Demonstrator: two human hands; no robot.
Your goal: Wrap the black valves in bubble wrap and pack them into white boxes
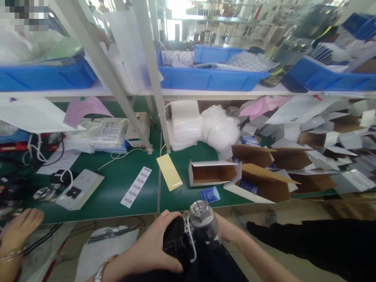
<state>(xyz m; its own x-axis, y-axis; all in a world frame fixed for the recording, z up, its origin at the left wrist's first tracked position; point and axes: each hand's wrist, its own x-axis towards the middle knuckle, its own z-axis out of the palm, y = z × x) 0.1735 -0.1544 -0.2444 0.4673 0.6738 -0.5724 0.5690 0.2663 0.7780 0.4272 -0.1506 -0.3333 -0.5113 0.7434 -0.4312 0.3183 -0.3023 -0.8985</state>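
My left hand (152, 248), with a watch at the wrist, lies curled over the black body of a device (179, 239) held low in front of me, below the bench edge. The device has a silver cylindrical head (202, 219) pointing up and a thin white cord looping off it. My right hand (227, 231) comes in from the right behind the silver head. Only its wrist and forearm show, and its fingers are hidden by the device.
A green bench (117, 188) carries a barcode label strip (136, 187), a yellow strip (169, 172), an open cardboard box (212, 172), a small blue packet (210, 194) and a white unit (80, 188). More boxes pile up at the right. Blue bins (211, 78) fill the shelf. Another person's hand (19, 231) rests at lower left.
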